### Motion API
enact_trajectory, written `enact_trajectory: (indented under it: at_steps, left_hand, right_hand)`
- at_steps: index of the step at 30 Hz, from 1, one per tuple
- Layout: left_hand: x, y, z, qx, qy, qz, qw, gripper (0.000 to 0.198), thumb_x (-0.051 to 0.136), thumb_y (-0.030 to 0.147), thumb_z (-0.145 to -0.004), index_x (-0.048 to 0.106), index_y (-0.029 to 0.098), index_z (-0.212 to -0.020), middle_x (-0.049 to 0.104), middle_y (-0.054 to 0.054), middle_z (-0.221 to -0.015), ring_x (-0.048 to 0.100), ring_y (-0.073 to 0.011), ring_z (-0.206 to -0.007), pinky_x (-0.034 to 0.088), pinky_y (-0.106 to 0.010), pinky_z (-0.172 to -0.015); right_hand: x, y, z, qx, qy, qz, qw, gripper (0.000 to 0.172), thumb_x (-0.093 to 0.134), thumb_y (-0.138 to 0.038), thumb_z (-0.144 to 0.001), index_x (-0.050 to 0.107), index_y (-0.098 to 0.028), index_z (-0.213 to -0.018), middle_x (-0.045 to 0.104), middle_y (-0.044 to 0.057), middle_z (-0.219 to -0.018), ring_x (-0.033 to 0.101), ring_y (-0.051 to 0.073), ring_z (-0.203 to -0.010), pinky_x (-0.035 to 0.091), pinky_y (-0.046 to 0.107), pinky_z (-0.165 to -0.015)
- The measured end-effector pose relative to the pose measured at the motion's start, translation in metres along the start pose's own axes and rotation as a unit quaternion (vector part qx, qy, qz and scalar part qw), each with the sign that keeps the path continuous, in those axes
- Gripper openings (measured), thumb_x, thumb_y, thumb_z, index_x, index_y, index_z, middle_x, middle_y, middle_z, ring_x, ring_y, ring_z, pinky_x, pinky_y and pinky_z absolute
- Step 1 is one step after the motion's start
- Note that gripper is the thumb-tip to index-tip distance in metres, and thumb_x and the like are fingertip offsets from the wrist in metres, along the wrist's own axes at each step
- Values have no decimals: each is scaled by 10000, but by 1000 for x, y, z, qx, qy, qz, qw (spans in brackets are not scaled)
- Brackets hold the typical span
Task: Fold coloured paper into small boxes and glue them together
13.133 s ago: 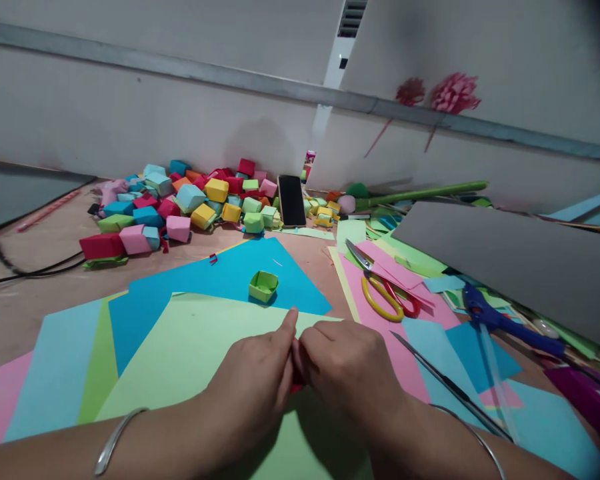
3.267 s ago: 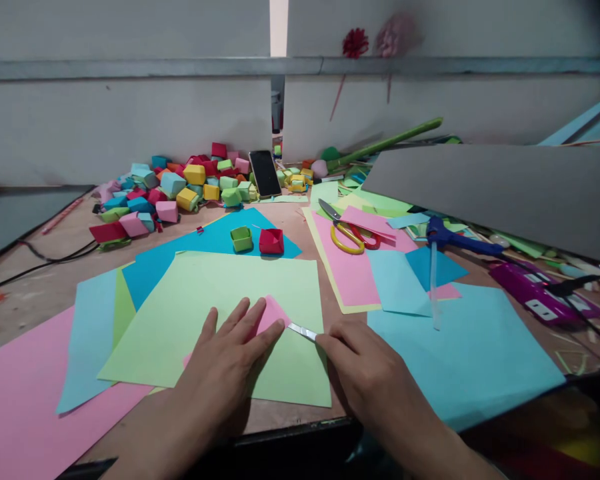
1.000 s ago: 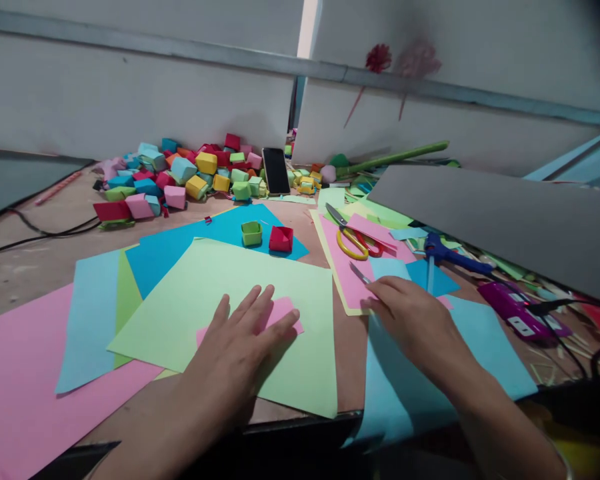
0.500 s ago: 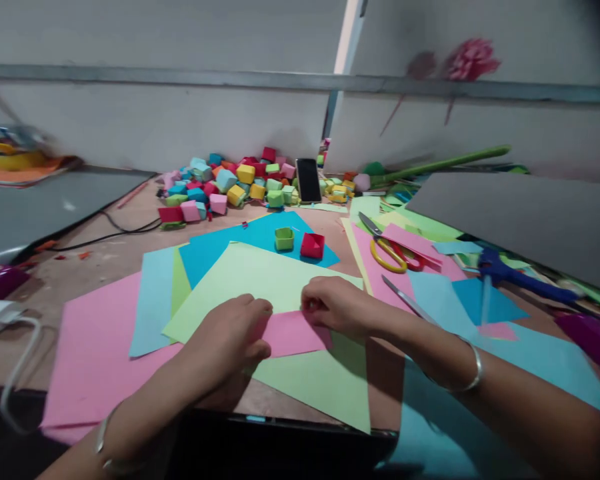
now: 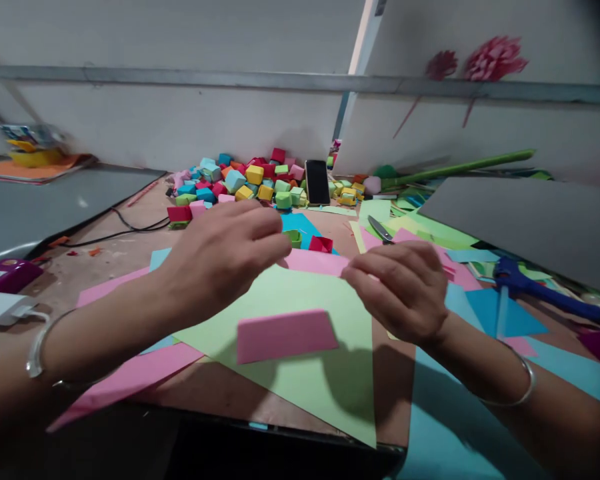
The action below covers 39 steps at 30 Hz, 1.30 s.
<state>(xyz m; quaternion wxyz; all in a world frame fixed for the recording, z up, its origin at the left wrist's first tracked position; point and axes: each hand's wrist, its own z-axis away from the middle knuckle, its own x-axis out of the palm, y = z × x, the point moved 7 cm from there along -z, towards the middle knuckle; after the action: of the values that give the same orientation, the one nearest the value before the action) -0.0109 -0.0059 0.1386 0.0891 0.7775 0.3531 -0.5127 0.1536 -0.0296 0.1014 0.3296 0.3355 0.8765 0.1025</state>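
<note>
A narrow strip of pink paper (image 5: 314, 261) is stretched between my two hands, held up above the light green sheet (image 5: 300, 293). My left hand (image 5: 230, 247) pinches its left end, and my right hand (image 5: 405, 283) pinches the right end. Below them, a folded pink paper piece (image 5: 287, 335) lies on the green sheet, touched by neither hand. Just beyond the strip stand a small green paper box (image 5: 294, 238) and a red paper box (image 5: 321, 244), partly hidden, on a blue sheet (image 5: 303, 225).
Several coloured paper cubes (image 5: 255, 175) are heaped at the back beside an upright phone (image 5: 317, 182). Scissors (image 5: 380, 229) lie behind my right hand, partly covered. A blue glue gun (image 5: 543, 290) rests at the right. A white charger (image 5: 7, 308) sits at the left.
Both hands have risen and moved apart, lifting a pink strip between them. The folded pink piece lies uncovered on the green sheet. The view has shifted slightly.
</note>
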Motion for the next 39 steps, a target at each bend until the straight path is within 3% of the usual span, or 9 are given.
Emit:
enact_trajectory:
  at_steps: [4, 7, 10, 13, 18, 20, 26, 34, 39]
  left_hand:
    - [26, 22, 18, 172, -69, -32, 982, 337, 384, 124, -977, 633, 190, -760, 605, -21, -711, 505, -172, -672, 331, -321, -623]
    - [57, 31, 33, 196, -114, -18, 974, 245, 480, 100, -937, 611, 178, -745, 586, -15, -686, 483, -168, -636, 316, -320, -589]
    - [83, 33, 41, 164, -149, 6, 975, 186, 532, 93, -904, 598, 180, -753, 594, -13, -697, 503, -181, -642, 334, -325, -574]
    - [92, 29, 42, 101, -155, 43, 982, 166, 515, 74, -905, 603, 181, -815, 620, -21, -758, 538, -184, -676, 376, -317, -590]
    - [61, 27, 41, 116, 58, 38, 991, 109, 497, 90, -928, 580, 160, -935, 659, -69, -890, 574, -225, -871, 436, -359, -725]
    - [59, 25, 42, 111, 87, 31, 990, 98, 503, 93, -925, 573, 161, -935, 662, -77, -909, 568, -233, -890, 433, -371, -738]
    - [110, 22, 47, 17, -111, 198, 974, 166, 499, 136, -903, 578, 185, -767, 594, -33, -734, 523, -171, -691, 383, -308, -623]
    - [110, 21, 53, -52, -130, 281, 949, 183, 497, 216, -911, 618, 179, -779, 606, -66, -798, 533, -193, -724, 397, -339, -658]
    - [114, 28, 57, -82, -135, 270, 950, 280, 434, 218, -931, 594, 172, -706, 572, -71, -774, 504, -206, -722, 378, -359, -656]
  right_hand:
    - [21, -13, 25, -7, -84, -52, 995, 80, 605, -121, -879, 621, -187, -837, 669, 43, -753, 562, 174, -743, 421, 331, -689]
    - [42, -23, 40, -30, -165, -93, 981, 195, 536, -101, -917, 618, -172, -754, 609, 18, -668, 488, 149, -664, 386, 315, -667]
    - [57, -25, 50, -36, -248, -128, 960, 281, 456, -95, -959, 626, -163, -747, 599, 21, -693, 463, 146, -675, 358, 305, -665]
    - [59, -21, 53, -20, -277, -148, 949, 315, 431, -90, -974, 631, -154, -739, 628, 34, -753, 506, 151, -755, 365, 299, -691]
    - [46, -14, 46, -14, -234, -111, 966, 268, 478, -59, -942, 645, -134, -746, 668, 57, -814, 546, 170, -801, 393, 321, -723]
    - [44, -12, 46, -11, -229, -89, 969, 251, 498, -62, -929, 646, -133, -739, 667, 66, -813, 544, 179, -782, 394, 333, -718]
    - [64, -8, 66, 74, -367, -191, 907, 237, 478, -35, -910, 649, -128, -775, 635, 56, -767, 525, 160, -722, 394, 291, -656]
    - [75, 8, 76, 252, -366, -320, 837, 202, 528, -126, -920, 596, -161, -733, 612, 45, -815, 530, 147, -759, 408, 253, -639]
    - [79, 15, 82, 321, -394, -303, 806, 164, 520, -172, -937, 555, -171, -777, 581, 28, -771, 522, 143, -696, 397, 249, -605]
